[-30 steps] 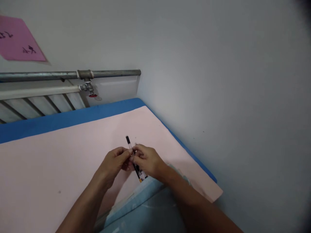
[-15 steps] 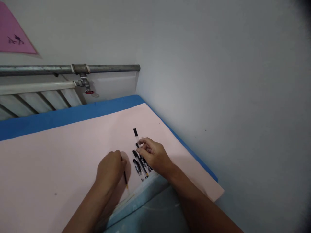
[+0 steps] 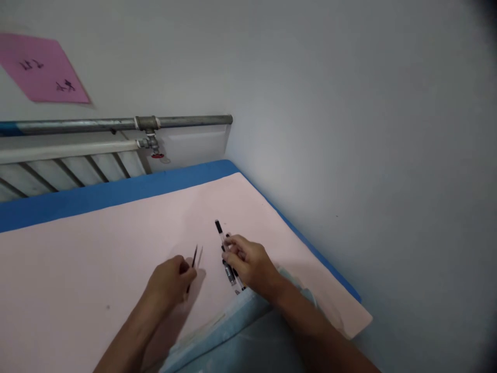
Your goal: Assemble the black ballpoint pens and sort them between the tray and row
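My left hand (image 3: 171, 282) pinches a thin dark pen refill (image 3: 194, 255) between thumb and fingers, a little above the pink sheet. One end of the refill points up and away, and its shadow lies beside it. To the right, my right hand (image 3: 248, 259) is closed on a clear pen barrel (image 3: 219, 227) with a black end sticking out past the fingertips. Under and beside that hand lie several pen parts, among them a black pen cap (image 3: 229, 273) with a clip. My right hand hides part of this pile.
A pink sheet (image 3: 97, 254) covers most of the blue tabletop (image 3: 116, 189). Light blue cloth (image 3: 240, 321) overlaps the near edge. Behind are a radiator (image 3: 73, 168), a metal pipe (image 3: 186, 121) and a red-handled valve (image 3: 157, 155). A wall borders the right side.
My left hand has turned, so the refill now points upward from the fingers instead of hanging down toward me. My right hand still holds the barrel. The view has shifted slightly.
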### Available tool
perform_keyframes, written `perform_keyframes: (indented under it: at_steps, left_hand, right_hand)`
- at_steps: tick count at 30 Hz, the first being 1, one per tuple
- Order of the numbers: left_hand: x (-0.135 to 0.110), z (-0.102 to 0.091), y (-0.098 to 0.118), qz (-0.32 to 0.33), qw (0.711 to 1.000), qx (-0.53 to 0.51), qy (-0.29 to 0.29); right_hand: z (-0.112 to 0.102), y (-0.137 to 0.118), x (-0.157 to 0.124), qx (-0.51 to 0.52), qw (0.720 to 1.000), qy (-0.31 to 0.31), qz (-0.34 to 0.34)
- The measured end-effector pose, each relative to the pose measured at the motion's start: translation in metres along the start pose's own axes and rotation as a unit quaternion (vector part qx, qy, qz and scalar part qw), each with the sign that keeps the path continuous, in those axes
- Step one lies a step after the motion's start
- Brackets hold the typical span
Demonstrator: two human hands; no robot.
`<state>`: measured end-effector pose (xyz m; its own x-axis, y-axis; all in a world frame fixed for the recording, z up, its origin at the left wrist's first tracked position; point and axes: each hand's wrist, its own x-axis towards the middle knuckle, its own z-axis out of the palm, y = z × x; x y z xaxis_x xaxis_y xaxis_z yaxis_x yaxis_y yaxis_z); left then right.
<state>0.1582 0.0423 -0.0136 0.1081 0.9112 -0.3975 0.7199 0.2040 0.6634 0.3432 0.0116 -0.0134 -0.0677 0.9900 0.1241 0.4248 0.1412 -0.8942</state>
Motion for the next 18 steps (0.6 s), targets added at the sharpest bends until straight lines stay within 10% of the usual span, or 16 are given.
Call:
perform_keyframes:
  at_steps: [6, 12, 18]
  left_hand:
    - [0.011, -0.030, -0.018, -0.017, 0.823, -0.565, 0.043]
    - [0.011, -0.034, -0.015, -0.016, 0.713, -0.697, 0.069]
    - [0.005, -0.033, -0.009, -0.003, 0.683, -0.726, 0.080]
  right_hand:
    - [0.020, -0.012, -0.013, -0.063, 0.993, -0.096, -0.040]
    - [0.031, -0.009, -0.013, -0.126, 0.983, -0.134, -0.025]
    - [0.032, -0.012, -0.013, -0.144, 0.978, -0.152, -0.021]
